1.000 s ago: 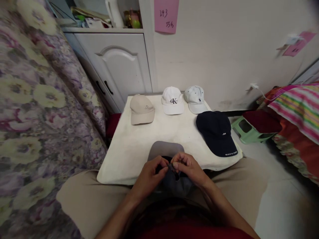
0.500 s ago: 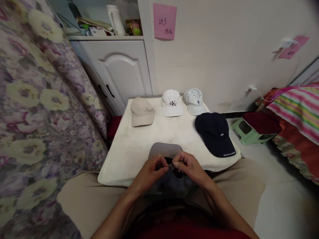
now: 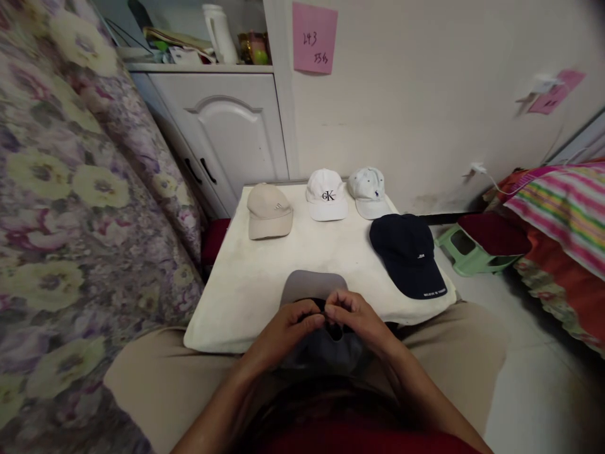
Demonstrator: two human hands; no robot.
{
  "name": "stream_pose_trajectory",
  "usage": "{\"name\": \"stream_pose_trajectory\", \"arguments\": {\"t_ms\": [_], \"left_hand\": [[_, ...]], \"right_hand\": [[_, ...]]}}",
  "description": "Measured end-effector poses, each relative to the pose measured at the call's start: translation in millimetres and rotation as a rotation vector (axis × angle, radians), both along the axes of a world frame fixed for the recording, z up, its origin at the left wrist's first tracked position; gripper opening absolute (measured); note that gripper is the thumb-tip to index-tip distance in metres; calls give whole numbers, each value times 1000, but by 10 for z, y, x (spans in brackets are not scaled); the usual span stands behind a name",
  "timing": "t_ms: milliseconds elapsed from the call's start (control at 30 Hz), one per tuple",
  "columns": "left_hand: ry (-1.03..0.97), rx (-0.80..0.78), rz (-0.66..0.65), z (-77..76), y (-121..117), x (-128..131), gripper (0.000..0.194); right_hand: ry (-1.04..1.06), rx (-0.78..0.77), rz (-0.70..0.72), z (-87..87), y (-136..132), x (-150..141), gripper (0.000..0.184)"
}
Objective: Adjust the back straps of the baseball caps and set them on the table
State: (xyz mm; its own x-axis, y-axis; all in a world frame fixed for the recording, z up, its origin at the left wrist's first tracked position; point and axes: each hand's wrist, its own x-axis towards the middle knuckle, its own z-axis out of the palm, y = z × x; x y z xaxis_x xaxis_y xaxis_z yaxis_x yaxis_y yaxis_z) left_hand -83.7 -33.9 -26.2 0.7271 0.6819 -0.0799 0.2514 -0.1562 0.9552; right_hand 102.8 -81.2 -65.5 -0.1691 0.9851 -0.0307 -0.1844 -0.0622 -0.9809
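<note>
"So, in the head view, where is the grey baseball cap (image 3: pixel 326 354)?"

"At the near edge of the cloth-covered table (image 3: pixel 227 315), brim pointing away. The left hand (image 3: pixel 290 326) and right hand (image 3: pixel 355 315) each pinch it, thumb against fingers, by the rear cut-out."

"Any readable writing?"

"The white cap (image 3: pixel 326 197) shows a large K beside a smaller letter; the navy cap (image 3: pixel 407 252) has 'BELIEVE' on its brim, the rest blurred. The pale cap (image 3: pixel 368 192) bears a polo-player logo, the beige cap (image 3: pixel 268 211) slanted bars. The larger pink note (image 3: pixel 315 38) reads 243."
</note>
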Motion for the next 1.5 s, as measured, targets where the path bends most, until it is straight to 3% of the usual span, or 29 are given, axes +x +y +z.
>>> {"name": "stream_pose_trajectory", "arguments": {"t_ms": [167,367,633,900,1167,1400,1500], "left_hand": [[-72,-142,-28,97,51,-103,25],[-75,-224,-113,135,114,-209,29],[-91,-296,-112,91,114,-206,31],[-121,-409,-101,32,97,-196,35],[-103,-424,-262,47,218,-173,30],[-193,-496,-294,199,256,-220,28],[-170,-527,-311,289,258,-224,26]], "right_hand": [[145,-65,186,-25,-15,60,34],[126,-88,228,-20,9,166,32],[3,-102,194,25,30,324,40],[92,-148,136,-41,39,316,42],[106,-159,112,18,102,296,40],[88,-161,404,68,135,457,44],[84,-144,454,123,137,528,41]]}}
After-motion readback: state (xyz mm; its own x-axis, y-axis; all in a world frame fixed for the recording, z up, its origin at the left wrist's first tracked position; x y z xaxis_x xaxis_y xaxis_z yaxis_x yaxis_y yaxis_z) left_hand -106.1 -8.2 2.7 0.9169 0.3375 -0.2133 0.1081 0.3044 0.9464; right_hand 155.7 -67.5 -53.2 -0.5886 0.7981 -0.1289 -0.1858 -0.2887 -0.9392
